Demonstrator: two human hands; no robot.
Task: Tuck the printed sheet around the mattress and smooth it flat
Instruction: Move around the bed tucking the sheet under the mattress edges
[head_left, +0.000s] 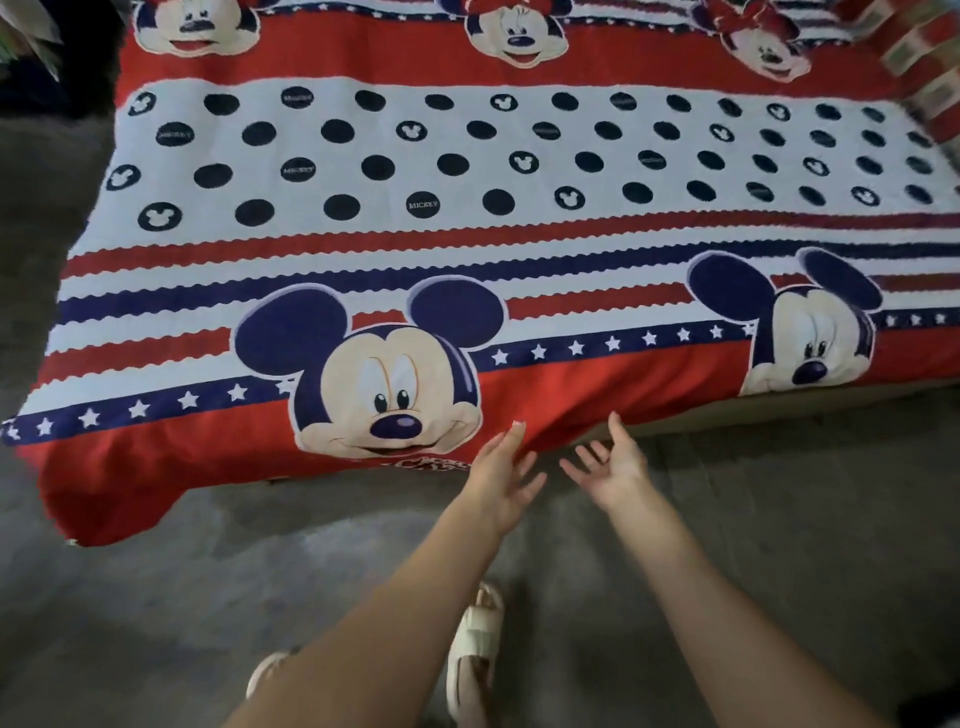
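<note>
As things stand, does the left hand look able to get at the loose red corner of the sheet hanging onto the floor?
Probably yes. The left hand is open at the red printed sheet's near edge, and only bare grey floor lies between it and the hanging corner.

A low mattress (779, 410), only a pale strip of its near side showing, is lying on the grey concrete floor (260, 582). A red, white and navy printed cotton sheet (415, 244) with cartoon mouse faces is covering the mattress, its near-left corner spilling past the mattress onto the floor.
</note>
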